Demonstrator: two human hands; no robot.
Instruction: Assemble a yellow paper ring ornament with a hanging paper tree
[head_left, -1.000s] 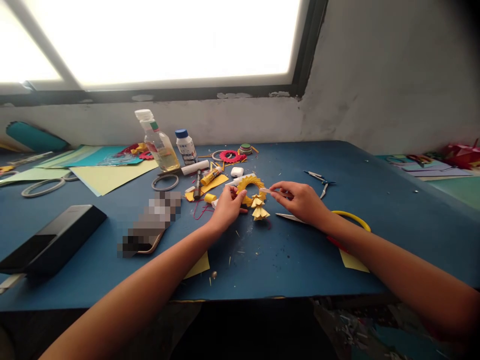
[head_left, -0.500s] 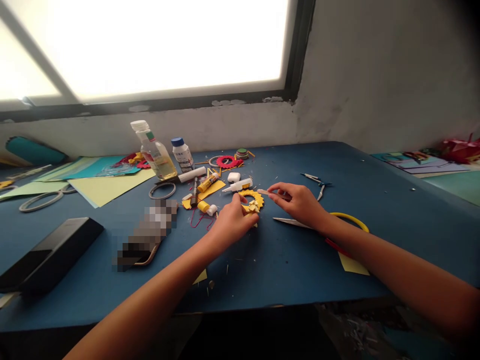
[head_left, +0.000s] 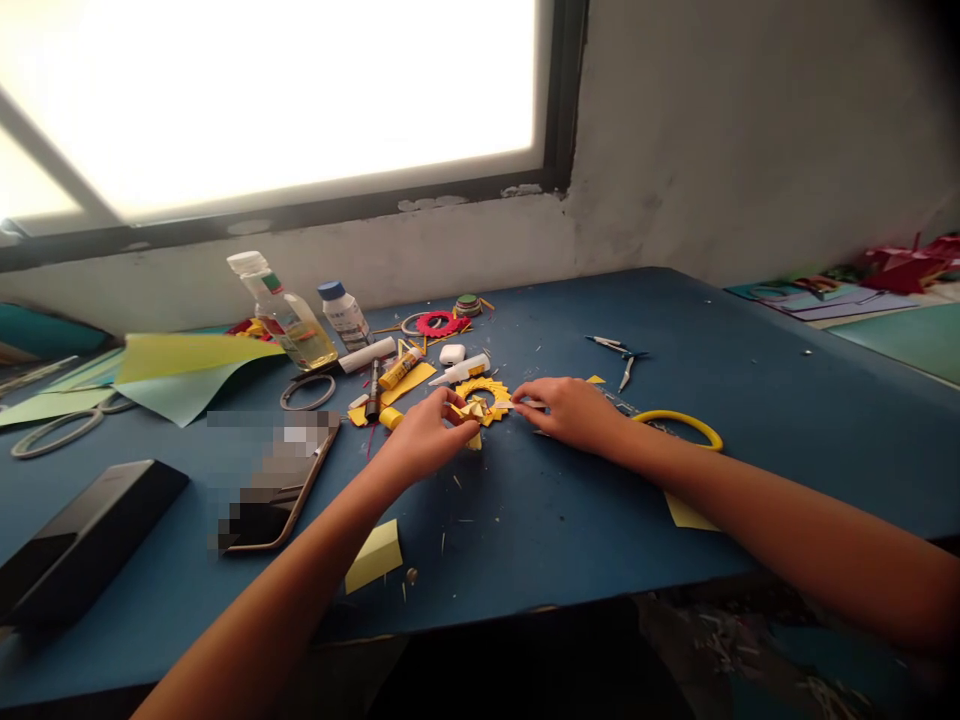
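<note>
Left hand [head_left: 424,437] grip pinched on the yellow paper ornament [head_left: 480,400], low on the blue table [head_left: 570,520]. Right hand [head_left: 570,412] grip closed on a pale thin strip [head_left: 517,404], tip at the ornament's edge. Just behind: white tube [head_left: 459,372], glue stick [head_left: 397,370], oil bottle [head_left: 283,312] holding yellow liquid, small white bottle [head_left: 343,311]. Phone [head_left: 274,480] to the left, blurred. Yellow ring [head_left: 686,422] partly hidden by the right forearm.

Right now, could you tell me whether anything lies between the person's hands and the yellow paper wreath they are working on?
Nothing visible does. The left hand already touches the yellow paper wreath at its near left edge, and the right hand brings a thin pale stick to its right side. The glue bottle lies just behind, apart.
</note>
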